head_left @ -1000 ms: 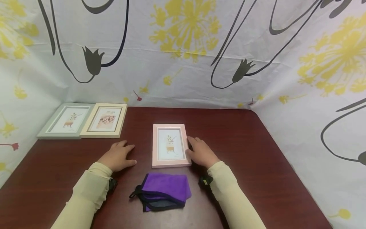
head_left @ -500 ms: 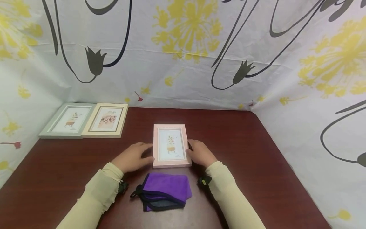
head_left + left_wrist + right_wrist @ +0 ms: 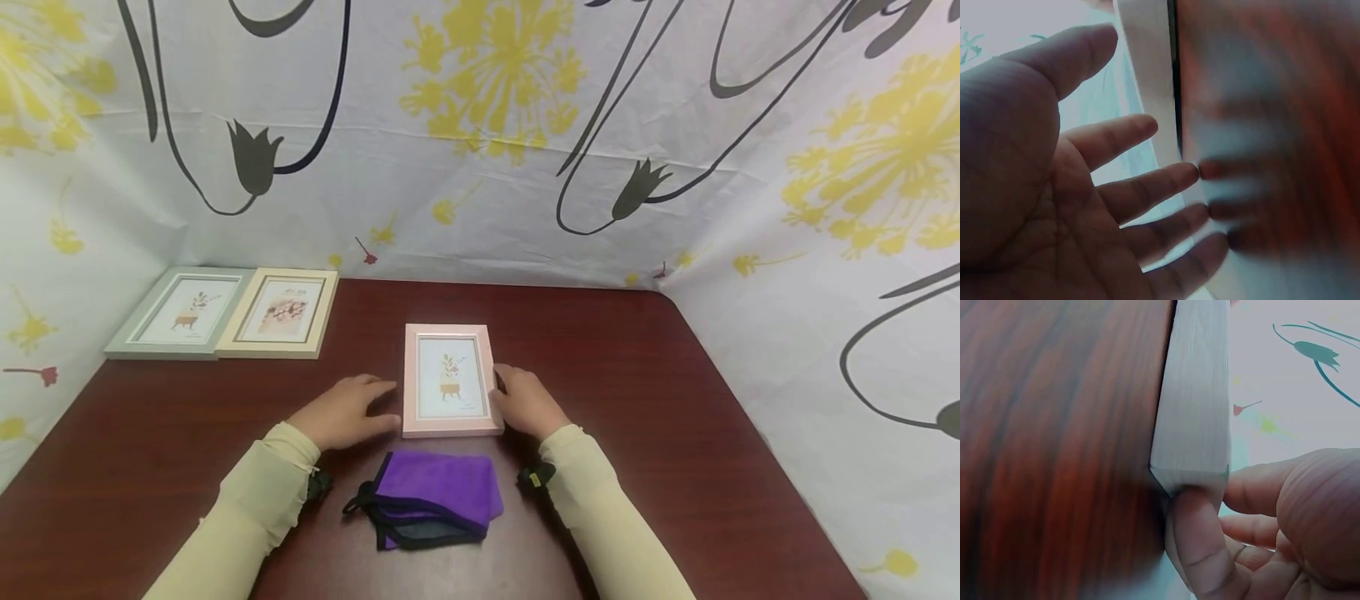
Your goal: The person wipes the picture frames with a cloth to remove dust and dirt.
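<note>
A pink picture frame (image 3: 450, 380) with a potted-plant print sits at the middle of the dark red table (image 3: 600, 350). My right hand (image 3: 528, 402) grips its right side; in the right wrist view, the thumb and a bent finger (image 3: 1200, 540) meet around the frame's pale edge (image 3: 1191, 406). Just off the left side is my left hand (image 3: 343, 414), its fingers spread and holding nothing. In the left wrist view the palm and extended fingers (image 3: 1147, 187) show in front of the frame's edge (image 3: 1150, 75). A folded purple cloth (image 3: 438, 496) with black trim lies in front.
At the back left, a grey-green frame (image 3: 138, 337) and a cream frame (image 3: 326, 312) lie side by side. A white curtain (image 3: 450, 233) with flower prints encloses the table's back and sides.
The left hand has moved right to the pink frame's left side, then drawn back slightly. The right hand has stayed at the frame's right side, and the cloth has not moved.
</note>
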